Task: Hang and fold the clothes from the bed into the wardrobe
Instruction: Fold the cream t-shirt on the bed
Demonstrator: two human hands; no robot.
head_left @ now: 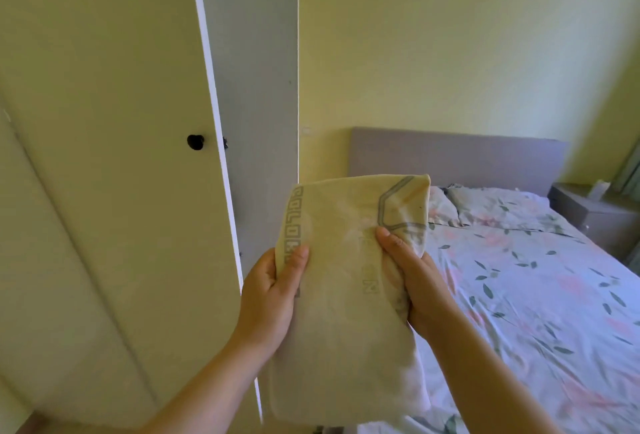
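A folded pale yellow garment with grey printed lettering and a grey border pattern is held up in front of me. My left hand grips its left edge, thumb on the front. On the right side my right hand holds it, thumb pressed on the front and fingers behind. The wardrobe door, cream with a black knob, stands to the left. The bed with a floral sheet lies to the right, behind the garment.
The grey side panel of the wardrobe shows past the door's edge. A grey headboard and floral pillows sit at the bed's far end. A bedside table stands at the far right by a yellow wall.
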